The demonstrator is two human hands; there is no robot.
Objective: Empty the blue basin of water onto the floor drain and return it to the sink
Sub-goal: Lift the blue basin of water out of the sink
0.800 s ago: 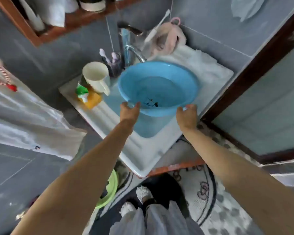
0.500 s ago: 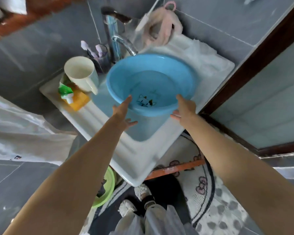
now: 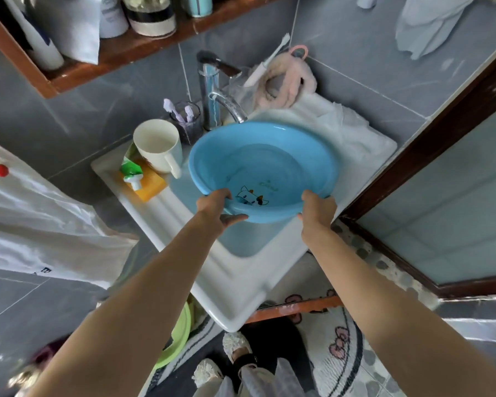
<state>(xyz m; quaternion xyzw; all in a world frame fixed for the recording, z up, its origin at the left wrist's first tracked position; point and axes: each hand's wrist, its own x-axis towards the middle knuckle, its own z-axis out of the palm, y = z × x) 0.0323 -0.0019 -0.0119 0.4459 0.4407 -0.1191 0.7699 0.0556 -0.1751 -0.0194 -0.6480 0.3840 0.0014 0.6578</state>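
Note:
The blue basin [image 3: 265,164] with a cat print on its inner wall sits tilted over the white sink [image 3: 235,285], its far rim under the chrome tap [image 3: 212,90]. My left hand [image 3: 216,209] grips the near-left rim, thumb inside and fingers underneath. At the near-right rim my right hand [image 3: 317,210] holds on the same way. Whether the basin holds water is hard to tell. No floor drain shows in view.
A cream mug [image 3: 158,147], a green-capped tube [image 3: 131,171] on a yellow block and a toothbrush glass [image 3: 185,118] crowd the sink's left ledge. A wooden shelf [image 3: 121,53] hangs above. A green basin [image 3: 175,339] and a patterned rug [image 3: 335,339] lie on the floor; a door frame [image 3: 427,138] stands right.
Half a second ago both hands were open with fingers spread beside the near rim. Now both have closed on the rim.

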